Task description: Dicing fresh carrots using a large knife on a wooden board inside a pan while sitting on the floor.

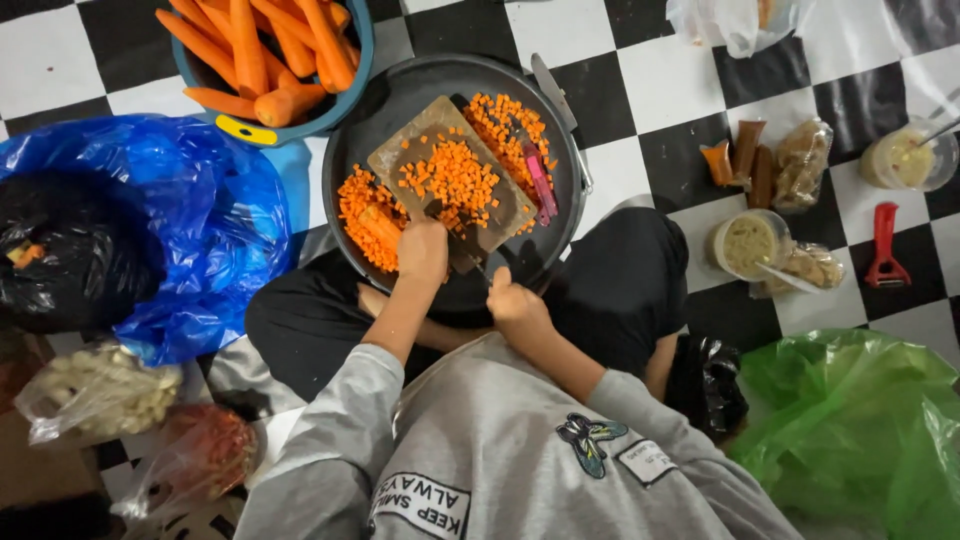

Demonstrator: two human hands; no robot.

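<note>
Carrot strips (377, 228) pinned under curled left hand (423, 250); right hand (512, 300) clenched around knife handle

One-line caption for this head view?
Left hand steadies carrot sticks on cutting board; right hand grips knife.

top: grey sweatshirt (500, 450), loose fit, soft knit, long-sleeved
sleeves: both grey sleeves (335, 420) pushed up toward the elbows, forearms bare; cuffs bunched into folds
chest print: a small dark butterfly patch (590, 440) with pale blue touches, seen upside-down from the head view
labels: two white patches with dark lettering, one small rectangular tag (645, 462) beside the butterfly, one larger strip (420, 503) lower on the front
legs: black trousers (620, 290), plain, no visible seams or markings, folded out to either side
hands: left hand (423, 250) and right hand (515, 305) bare, no gloves, rings or watch showing
feet: a bare foot partly visible between the legs
</note>
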